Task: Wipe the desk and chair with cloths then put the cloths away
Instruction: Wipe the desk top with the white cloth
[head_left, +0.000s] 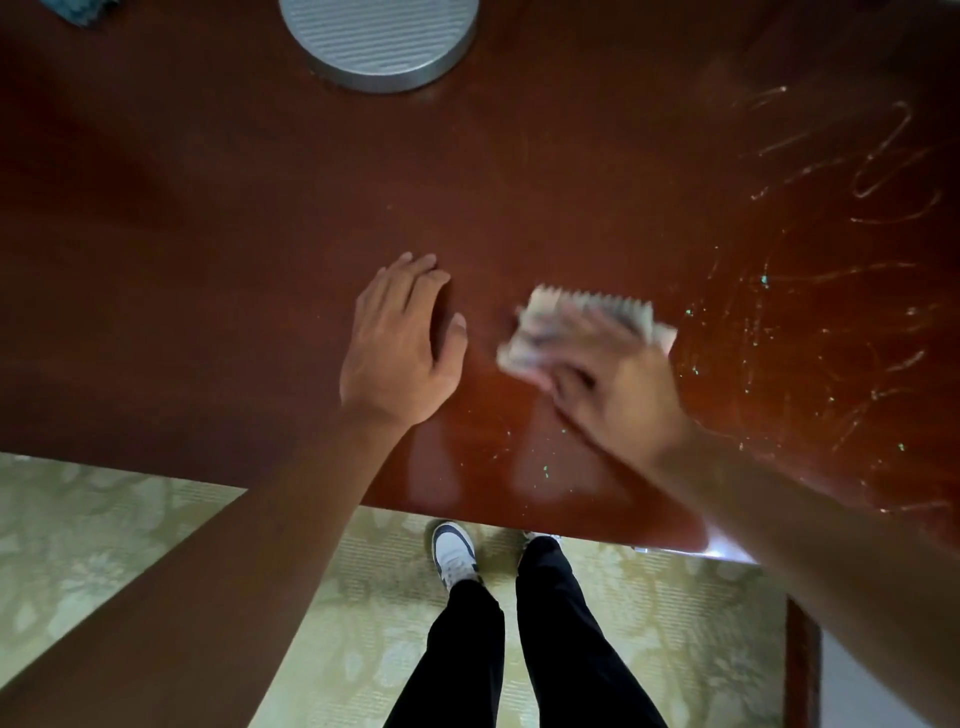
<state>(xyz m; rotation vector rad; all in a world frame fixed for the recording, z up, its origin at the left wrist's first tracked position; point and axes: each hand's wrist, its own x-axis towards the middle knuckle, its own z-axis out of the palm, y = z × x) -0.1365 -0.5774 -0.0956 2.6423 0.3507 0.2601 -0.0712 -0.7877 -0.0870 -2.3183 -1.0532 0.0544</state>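
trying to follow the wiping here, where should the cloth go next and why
Probably sweep the cloth under the right hand rightward: the desk there shows pale specks and streaks, while the left hand rests flat on a cleaner-looking patch.

Pale green floral carpet (104, 545) covers the floor, glare brightening its right side near a wooden panel (802, 670)

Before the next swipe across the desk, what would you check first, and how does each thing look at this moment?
1. Cloth gripped by the right hand: ok.
2. Cloth flat on the desk: cannot tell, blurred.
3. Left hand rests flat on the desk, clear of the cloth: ok.
4. Round grey object far from the wiping path: ok.
5. Specks and streaks to the right cleaned: not ok.
6. Near desk edge free of specks: not ok.
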